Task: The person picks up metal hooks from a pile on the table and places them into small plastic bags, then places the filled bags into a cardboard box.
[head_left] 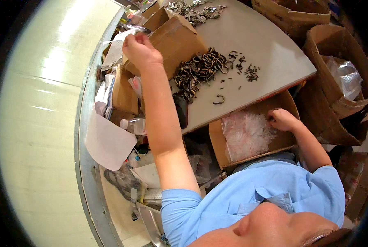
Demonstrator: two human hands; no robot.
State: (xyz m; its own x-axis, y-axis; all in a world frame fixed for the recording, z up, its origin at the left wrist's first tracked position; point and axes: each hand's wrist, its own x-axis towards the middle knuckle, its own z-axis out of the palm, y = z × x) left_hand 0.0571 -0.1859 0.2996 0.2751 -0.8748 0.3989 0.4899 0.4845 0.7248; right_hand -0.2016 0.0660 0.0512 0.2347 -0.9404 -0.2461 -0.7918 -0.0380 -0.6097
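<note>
My left hand (142, 50) reaches up over the left side of the table, beside a cardboard box (173, 39) and some white papers (115, 52). Its fingers are pinched together; anything between them is too small to name. My right hand (283, 120) is curled closed above an open cardboard box (221, 144) at my lap, next to a heap of clear plastic bags (247, 133). A small dark spot shows at its fingertips, too unclear to name. On the table lies a pile of dark curved metal hooks (198, 72), with a single hook (219, 99) apart from it.
Small dark metal pieces (251, 73) are scattered right of the pile, and silvery metal parts (196, 12) lie at the back. A dark phone-like slab (181, 112) sits at the table (270, 53) edge. A plastic bottle (134, 126) is at left; large cartons (336, 78) stand at right.
</note>
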